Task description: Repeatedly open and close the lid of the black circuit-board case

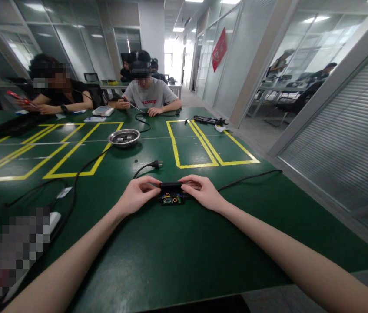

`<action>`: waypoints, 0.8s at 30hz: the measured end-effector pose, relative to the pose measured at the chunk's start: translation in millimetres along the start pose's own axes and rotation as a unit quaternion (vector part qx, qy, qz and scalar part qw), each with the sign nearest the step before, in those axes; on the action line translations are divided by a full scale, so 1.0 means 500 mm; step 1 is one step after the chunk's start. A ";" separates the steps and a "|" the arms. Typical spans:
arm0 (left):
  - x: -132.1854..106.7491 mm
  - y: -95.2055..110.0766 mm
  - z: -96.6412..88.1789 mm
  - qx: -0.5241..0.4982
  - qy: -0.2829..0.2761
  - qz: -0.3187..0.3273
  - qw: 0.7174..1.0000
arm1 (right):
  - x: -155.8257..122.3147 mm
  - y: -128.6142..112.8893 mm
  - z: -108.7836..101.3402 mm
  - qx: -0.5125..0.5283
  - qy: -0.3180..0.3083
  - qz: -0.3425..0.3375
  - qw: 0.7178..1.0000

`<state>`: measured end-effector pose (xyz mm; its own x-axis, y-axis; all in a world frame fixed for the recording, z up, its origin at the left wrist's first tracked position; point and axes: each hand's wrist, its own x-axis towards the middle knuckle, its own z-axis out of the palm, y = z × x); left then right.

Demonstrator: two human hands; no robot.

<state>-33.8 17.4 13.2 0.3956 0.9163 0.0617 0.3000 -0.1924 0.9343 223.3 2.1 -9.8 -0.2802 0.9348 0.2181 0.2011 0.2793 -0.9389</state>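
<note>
Squarely in front of the person, a small black box [171, 191] lies on the green surface [177, 256], its near side open and showing a board with coloured parts. Both hands meet on it: the left hand [137, 195] pinches its left end with curled fingers, and the right hand [203, 192] pinches its right end the same way. A cable [252, 176] runs off from beside the right hand toward the right edge. Just beyond the box lies a loose plug [155, 164]. Farther back sits a metal bowl [124, 137] among yellow tape lines [200, 152]. Two other people sit at the far side, and a black tool [208, 119] lies near the far right corner.
</note>
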 end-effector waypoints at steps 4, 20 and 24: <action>-0.001 0.003 -0.001 -0.003 -0.005 0.003 1.000 | 0.001 -0.002 0.000 -0.007 0.001 -0.008 1.000; 0.001 0.006 -0.003 0.003 0.000 0.026 1.000 | -0.008 -0.020 -0.007 -0.093 -0.049 -0.177 0.979; -0.002 0.004 0.003 0.021 -0.006 0.033 0.999 | -0.010 -0.023 -0.009 -0.128 -0.063 -0.203 0.969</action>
<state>-32.1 15.6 14.6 0.4262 0.8967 0.1192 0.3079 -0.2677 0.9130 226.5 -5.1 1.1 -0.4949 0.7061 0.5065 0.2722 0.6795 -0.6813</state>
